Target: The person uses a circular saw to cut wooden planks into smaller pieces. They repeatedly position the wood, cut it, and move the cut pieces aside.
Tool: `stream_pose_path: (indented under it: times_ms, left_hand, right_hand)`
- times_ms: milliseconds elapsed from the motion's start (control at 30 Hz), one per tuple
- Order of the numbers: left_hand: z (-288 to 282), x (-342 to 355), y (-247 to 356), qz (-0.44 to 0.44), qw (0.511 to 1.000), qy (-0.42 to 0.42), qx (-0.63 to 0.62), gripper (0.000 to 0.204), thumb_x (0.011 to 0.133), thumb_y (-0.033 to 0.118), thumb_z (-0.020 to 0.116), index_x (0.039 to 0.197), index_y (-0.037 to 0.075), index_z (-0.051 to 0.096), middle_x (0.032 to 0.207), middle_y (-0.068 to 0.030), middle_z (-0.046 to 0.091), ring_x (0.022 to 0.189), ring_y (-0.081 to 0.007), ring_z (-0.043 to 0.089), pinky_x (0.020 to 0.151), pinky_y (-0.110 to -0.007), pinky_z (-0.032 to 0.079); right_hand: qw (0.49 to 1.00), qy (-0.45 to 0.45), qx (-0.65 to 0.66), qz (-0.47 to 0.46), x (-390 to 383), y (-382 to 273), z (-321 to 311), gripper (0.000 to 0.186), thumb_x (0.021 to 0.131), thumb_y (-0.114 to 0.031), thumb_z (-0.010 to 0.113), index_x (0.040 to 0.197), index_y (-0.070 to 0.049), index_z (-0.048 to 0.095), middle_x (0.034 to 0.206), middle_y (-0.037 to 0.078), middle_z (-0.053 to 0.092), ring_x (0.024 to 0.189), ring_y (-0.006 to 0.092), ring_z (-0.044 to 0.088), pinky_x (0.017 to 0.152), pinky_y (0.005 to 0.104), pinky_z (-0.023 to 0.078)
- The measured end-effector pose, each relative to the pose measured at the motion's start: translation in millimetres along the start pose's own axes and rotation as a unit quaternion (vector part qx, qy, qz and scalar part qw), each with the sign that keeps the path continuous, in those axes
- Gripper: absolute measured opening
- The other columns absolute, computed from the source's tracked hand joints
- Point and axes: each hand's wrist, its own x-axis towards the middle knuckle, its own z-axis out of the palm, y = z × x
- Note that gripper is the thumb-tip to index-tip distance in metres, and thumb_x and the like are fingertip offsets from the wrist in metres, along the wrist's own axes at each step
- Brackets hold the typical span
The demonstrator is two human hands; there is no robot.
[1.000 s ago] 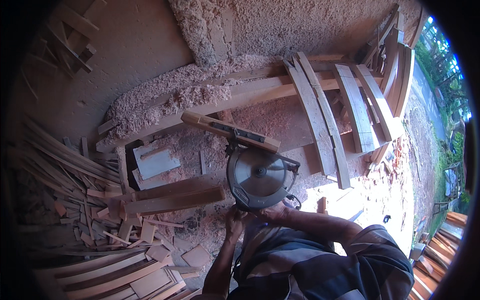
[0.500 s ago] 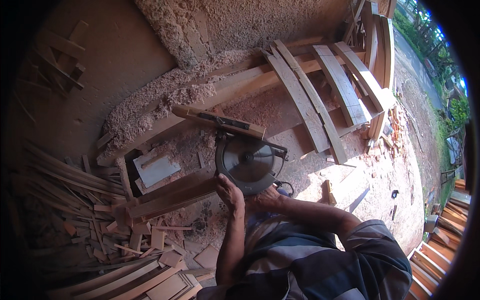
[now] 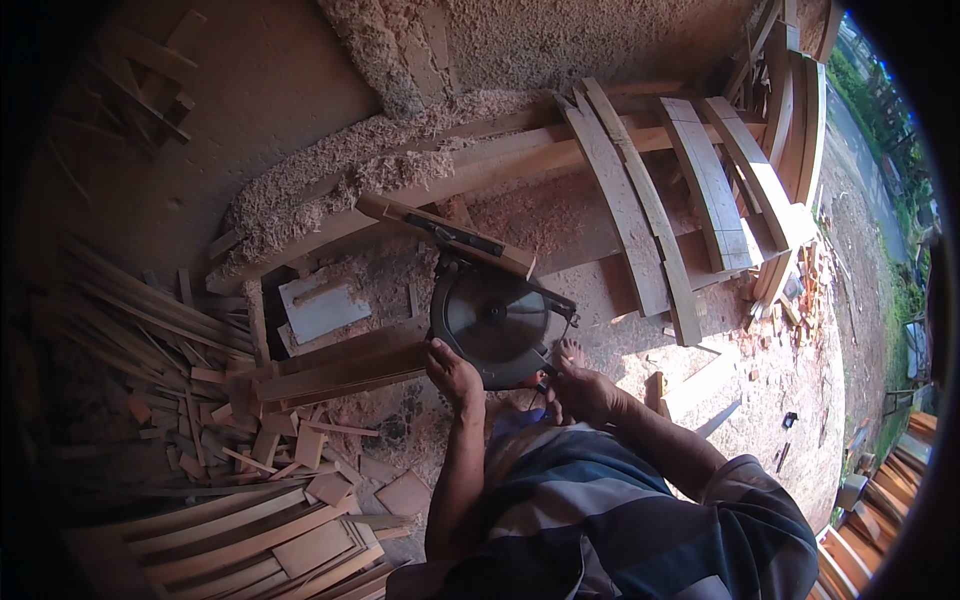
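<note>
A circular saw (image 3: 446, 333) is turned so its round blade (image 3: 492, 312) faces up toward me. A wooden strip (image 3: 400, 217) with a dark metal piece lies along the saw's far side. My left hand (image 3: 457, 377) grips the saw's near left edge, thumb on top and the other fingers hidden beneath. At the near right edge, my right hand (image 3: 588, 392) has its fingers bent together beside a small dark lever and a red part; what they hold is too small to make out. The saw's handle and underside are hidden.
Beyond the saw runs a long beam (image 3: 500, 160) heaped with shavings. Curved planks (image 3: 615, 200) lie across it at the right. Stacked boards (image 3: 340, 378) sit left of the saw, with scattered offcuts (image 3: 270, 440) nearer and curved wooden pieces (image 3: 220, 540) at the lower left.
My right hand has come out from under the saw to its near right edge, with fingers now bent there. My left hand keeps its grip; the view has shifted slightly.
</note>
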Motion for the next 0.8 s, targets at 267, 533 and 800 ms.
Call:
stream_pose_path:
  times_ms: [267, 533, 800]
  left_hand:
    - [-2.4, -5.5, 8.9, -0.005, 0.999, 0.016, -0.046, 0.053, 0.115, 0.035, 0.041, 0.118, -0.014, 0.059, 0.113, -0.0349, 0.065, 0.101, -0.0429, 0.065, 0.092, -0.048, 0.049]
    - [-4.2, -9.1, 16.4, -0.060, 0.998, -0.001, -0.017, 0.054, 0.115, 0.037, 0.043, 0.131, -0.013, 0.056, 0.130, -0.0278, 0.063, 0.114, -0.0319, 0.063, 0.102, -0.041, 0.048]
    - [-0.6, -10.5, 12.1, 0.001, 0.999, 0.044, -0.020, 0.048, 0.114, 0.032, 0.045, 0.115, -0.014, 0.060, 0.106, -0.0330, 0.066, 0.096, -0.0402, 0.065, 0.089, -0.046, 0.050]
  right_hand:
    - [0.997, -0.055, 0.048, 0.022, 11.0, -13.9, -9.8, 0.045, 0.109, -0.046, 0.052, 0.126, -0.005, 0.062, 0.087, 0.006, 0.069, 0.072, 0.0183, 0.067, 0.051, 0.0249, 0.043]
    - [0.994, 0.068, -0.087, 0.010, 8.6, -29.7, 7.9, 0.042, 0.103, -0.046, 0.066, 0.111, -0.005, 0.070, 0.079, 0.003, 0.065, 0.067, 0.0136, 0.060, 0.059, 0.0264, 0.047]
    - [0.462, 0.191, -0.829, -0.252, -1.0, -42.7, 41.2, 0.031, 0.096, -0.035, 0.071, 0.093, -0.004, 0.068, 0.072, 0.019, 0.068, 0.065, 0.0336, 0.070, 0.060, 0.0462, 0.055]
